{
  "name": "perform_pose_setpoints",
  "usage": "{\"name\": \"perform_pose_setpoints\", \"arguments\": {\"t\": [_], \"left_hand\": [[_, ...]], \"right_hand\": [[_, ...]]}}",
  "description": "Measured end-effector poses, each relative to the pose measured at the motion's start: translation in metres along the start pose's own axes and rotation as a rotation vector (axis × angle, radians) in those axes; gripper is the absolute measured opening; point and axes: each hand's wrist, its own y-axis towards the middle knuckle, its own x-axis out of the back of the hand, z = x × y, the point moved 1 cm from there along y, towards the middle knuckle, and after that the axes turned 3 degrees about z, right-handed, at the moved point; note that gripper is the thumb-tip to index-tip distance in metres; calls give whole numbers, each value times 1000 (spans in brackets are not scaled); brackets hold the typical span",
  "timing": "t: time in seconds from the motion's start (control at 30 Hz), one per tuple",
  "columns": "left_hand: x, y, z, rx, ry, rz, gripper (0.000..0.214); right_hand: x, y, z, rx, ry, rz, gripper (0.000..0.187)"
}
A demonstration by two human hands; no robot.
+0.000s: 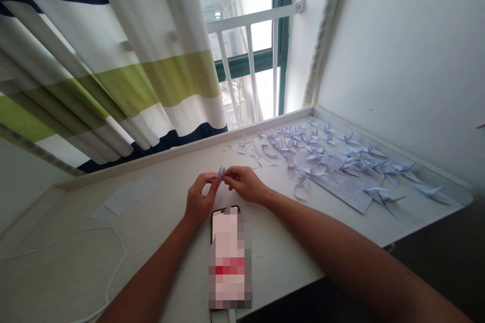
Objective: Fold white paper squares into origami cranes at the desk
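My left hand and my right hand meet above the white table, both pinching one small folded piece of pale paper between their fingertips. The paper is partly folded, with a pointed tip sticking up. Just below my hands a phone lies flat on the table with its screen lit.
Several folded paper cranes are spread over the right part of the table, some on a printed sheet. Blank paper squares lie to the left, a white cable loops near the front left. A striped curtain hangs behind.
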Motion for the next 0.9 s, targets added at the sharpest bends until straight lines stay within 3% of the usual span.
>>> {"name": "perform_pose_setpoints", "arguments": {"t": [0.27, 0.67, 0.9], "left_hand": [[-2, 0, -2, -8, -33, 0, 19], [0, 0, 0, 22, 32, -27, 22], [0, 1, 0, -57, -14, 2, 17]], "right_hand": [[3, 0, 4, -25, -44, -88, 14], [1, -2, 7, -2, -53, -20, 17], [2, -2, 6, -18, -59, -26, 23]]}}
